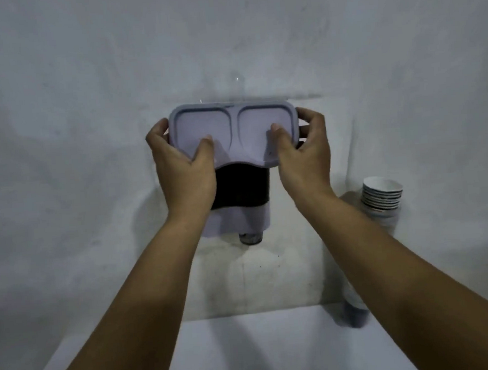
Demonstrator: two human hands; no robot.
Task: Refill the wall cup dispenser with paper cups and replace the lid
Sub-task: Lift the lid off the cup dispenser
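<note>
Fingers of both hands clamp the lid (233, 127): the left hand (183, 166) grips its left end, the right hand (304, 151) its right, thumbs on top. It sits atop the wall dispenser (241, 190). Beside it, right, a stack of paper cups (380, 195) stands on the table (248, 352).

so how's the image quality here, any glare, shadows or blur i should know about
Head view: dim, flat, bluish light, soft all over; small specular glints on the wall just above the lid; soft shadows of both arms on the table and beside the dispenser; the cup stack loses detail lower down; wide-angle stretch on the forearms; left hand and right hand reasonably sharp.
</note>
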